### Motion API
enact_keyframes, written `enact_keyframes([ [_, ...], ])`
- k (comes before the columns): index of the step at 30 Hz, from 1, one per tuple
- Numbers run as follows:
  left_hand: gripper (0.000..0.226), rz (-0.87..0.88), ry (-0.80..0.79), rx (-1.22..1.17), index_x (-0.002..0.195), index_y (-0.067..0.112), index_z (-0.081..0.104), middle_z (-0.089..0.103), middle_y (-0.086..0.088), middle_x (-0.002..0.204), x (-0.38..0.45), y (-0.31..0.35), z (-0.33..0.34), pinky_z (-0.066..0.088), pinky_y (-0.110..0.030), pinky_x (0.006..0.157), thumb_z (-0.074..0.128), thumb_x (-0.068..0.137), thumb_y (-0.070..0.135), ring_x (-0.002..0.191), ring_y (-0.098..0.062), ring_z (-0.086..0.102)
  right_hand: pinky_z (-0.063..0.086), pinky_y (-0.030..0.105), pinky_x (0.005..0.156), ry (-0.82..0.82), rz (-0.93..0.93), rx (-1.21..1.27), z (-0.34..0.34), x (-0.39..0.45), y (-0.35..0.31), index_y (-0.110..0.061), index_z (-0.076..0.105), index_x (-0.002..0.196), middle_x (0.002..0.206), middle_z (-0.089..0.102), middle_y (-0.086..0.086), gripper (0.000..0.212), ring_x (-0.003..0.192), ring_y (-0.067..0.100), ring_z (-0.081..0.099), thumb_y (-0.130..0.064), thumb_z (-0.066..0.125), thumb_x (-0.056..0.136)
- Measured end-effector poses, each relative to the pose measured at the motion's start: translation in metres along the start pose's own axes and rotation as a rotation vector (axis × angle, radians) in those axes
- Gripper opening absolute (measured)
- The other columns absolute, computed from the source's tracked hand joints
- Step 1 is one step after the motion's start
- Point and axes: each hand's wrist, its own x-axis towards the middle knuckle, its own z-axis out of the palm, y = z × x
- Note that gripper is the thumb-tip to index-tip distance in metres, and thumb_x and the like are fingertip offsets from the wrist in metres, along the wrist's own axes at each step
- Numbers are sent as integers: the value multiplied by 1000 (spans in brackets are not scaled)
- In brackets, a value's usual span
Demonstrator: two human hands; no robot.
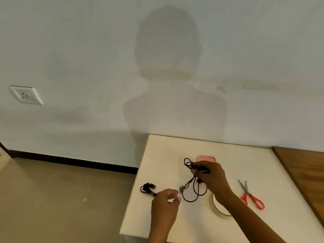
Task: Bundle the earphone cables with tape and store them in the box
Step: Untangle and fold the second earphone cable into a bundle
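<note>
While the right hand [213, 178] pinches a gathered earphone cable [193, 183] above the tabletop [175, 149], the left hand [165, 201] holds a tape piece [172, 200]; wrapping seems next.

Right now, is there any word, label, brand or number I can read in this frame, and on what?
None can be read.
Tape roll: no print visible.
Pink box: no label visible.
Red scissors: no marking visible.
Wall socket: only pin holes, no text.
</note>
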Motion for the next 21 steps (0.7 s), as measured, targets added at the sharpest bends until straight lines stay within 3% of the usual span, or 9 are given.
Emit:
enact_keyframes([
  [5,46,-9,-110,-18,125,23,57,65,6,113,-10,14,13,51,-27,81,66,83,6,97,-9,61,56,28,65,-67,139,381,-28,-24,-15,-4,70,98,87,69,13,19,75,20,63,-1,70,79],
  [8,54,-52,-190,-167,130,33,45,66,0,108,-19,25,17,54,-23,62,57,87,3,85,-12,67,55,27,66,-96,168,506,-40,-38,-19,-6,70,97,86,70,10,17,79,19,64,-1,68,81],
  [11,42,-67,-308,-315,118,41,51,70,-2,106,-25,33,21,56,-29,73,57,88,12,89,-16,71,54,23,63,-95,173,557,-50,-53,-17,-8,71,96,84,70,9,15,78,19,65,-3,66,83],
  [13,33,-6,-356,-315,111,38,62,73,2,104,-29,36,25,53,-30,80,51,91,14,96,-17,69,55,22,62,-84,171,547,-53,-61,-10,-9,72,96,86,73,10,15,79,20,68,-5,67,83],
  [16,25,70,-272,-289,101,30,69,74,6,99,-31,39,30,48,-26,79,47,96,20,97,-14,67,56,25,64,-34,146,457,-54,-69,5,-10,72,99,89,75,9,19,82,21,70,-8,70,81],
  [21,38,92,-244,-292,100,28,68,75,9,92,-30,44,35,51,-27,80,37,95,48,87,-9,70,52,14,65,91,-68,-5,-47,-69,31,-21,72,101,89,73,-8,25,79,8,67,-15,75,77],
])
